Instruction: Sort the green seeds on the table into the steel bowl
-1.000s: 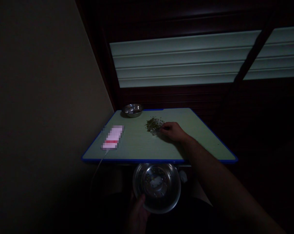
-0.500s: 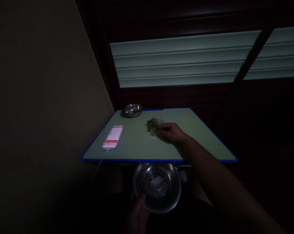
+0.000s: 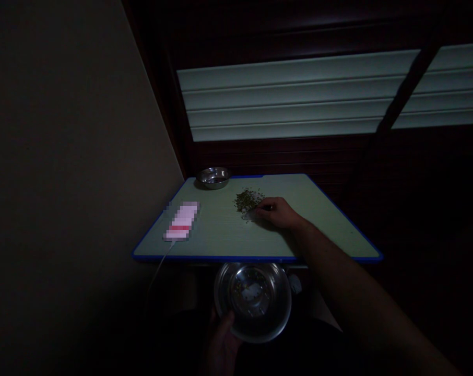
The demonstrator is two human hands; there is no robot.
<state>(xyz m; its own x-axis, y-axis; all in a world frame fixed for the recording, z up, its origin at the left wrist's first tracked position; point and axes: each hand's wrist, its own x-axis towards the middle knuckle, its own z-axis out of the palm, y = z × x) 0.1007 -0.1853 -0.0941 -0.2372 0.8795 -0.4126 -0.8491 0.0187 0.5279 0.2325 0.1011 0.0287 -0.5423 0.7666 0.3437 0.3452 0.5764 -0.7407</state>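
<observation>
A small heap of greenish grains (image 3: 246,199) lies on a pale green table (image 3: 221,230) with a blue edge. My right hand (image 3: 276,212) rests on the table just right of the heap, fingers curled with the tips touching the near grains. Below the table's front edge my left hand (image 3: 221,342) grips the rim of a steel bowl (image 3: 252,301), which holds a few grains and something white. The room is very dark.
A smaller steel bowl (image 3: 213,177) sits at the table's far left corner. A phone (image 3: 181,220) lies on the left side with a white cable (image 3: 158,269) hanging off the front edge. A wall stands at the left, a louvred window behind.
My right hand's fingers have shifted slightly at the near edge of the heap. The bowl and my left hand have stayed put.
</observation>
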